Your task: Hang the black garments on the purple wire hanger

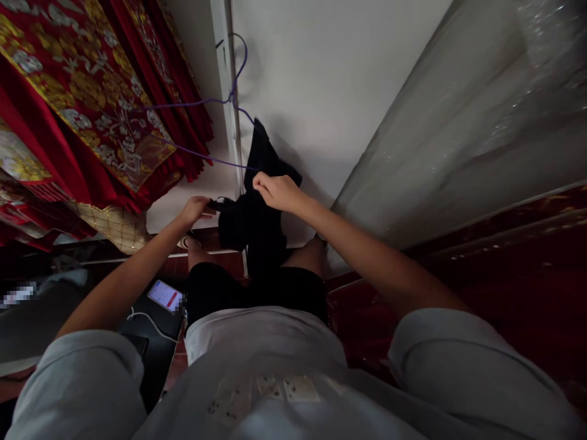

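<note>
A black garment point(263, 223) hangs partly on a purple wire hanger point(197, 102) in front of me; its exact kind does not show. My left hand point(196, 211) pinches a thin black strip at the garment's left side and holds it out. Higher up and to the right, my right hand point(276, 190) is closed on the garment's dark cloth, just below the end of the hanger's lower wire. The right fingertips are partly hidden. One shoulder of the hanger is inside the upper part of the garment, while its other end sticks out bare to the left.
Red embroidered garments point(92, 104) hang at the upper left. A white wall point(330, 73) with a pale vertical strip stands ahead. Plastic-wrapped panels point(449, 140) lean on the right. A lit phone point(166, 296) and a white cable point(153, 325) lie on a dark surface at the lower left.
</note>
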Available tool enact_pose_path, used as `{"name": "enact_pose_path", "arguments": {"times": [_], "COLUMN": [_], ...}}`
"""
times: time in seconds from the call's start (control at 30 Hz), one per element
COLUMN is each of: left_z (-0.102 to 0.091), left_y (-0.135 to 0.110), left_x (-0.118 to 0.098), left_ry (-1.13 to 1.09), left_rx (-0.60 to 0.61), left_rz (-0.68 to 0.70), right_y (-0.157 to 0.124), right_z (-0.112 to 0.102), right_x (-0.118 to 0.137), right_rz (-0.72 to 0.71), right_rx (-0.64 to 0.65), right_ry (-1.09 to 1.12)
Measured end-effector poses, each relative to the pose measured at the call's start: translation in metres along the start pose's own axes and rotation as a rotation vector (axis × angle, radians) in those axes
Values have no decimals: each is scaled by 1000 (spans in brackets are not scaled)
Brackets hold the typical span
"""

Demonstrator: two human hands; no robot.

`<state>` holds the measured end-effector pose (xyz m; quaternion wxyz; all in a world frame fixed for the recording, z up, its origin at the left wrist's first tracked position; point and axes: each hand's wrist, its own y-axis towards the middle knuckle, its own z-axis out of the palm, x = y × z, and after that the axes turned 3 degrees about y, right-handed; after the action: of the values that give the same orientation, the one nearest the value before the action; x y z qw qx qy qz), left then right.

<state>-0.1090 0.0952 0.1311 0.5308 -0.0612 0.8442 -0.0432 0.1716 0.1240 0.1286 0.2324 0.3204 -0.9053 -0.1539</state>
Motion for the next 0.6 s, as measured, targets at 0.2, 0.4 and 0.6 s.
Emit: {"name": "enact_pose_path", "arguments": {"times": [0.2, 0.4, 0.6], "left_z": [18, 43, 26], "left_y": [-15, -31, -27], "left_x": [-55, -77, -28], "left_ry": [140, 215, 321], "left_rx": [-242, -238, 315], "left_rz": [559, 788, 603], "right_y": [8, 24, 64], "right_z": [2, -6, -26], "right_x": [4, 62, 39], "right_rz": [72, 79, 55], "right_rx": [195, 121, -152], "right_ry": [571, 929, 524]}}
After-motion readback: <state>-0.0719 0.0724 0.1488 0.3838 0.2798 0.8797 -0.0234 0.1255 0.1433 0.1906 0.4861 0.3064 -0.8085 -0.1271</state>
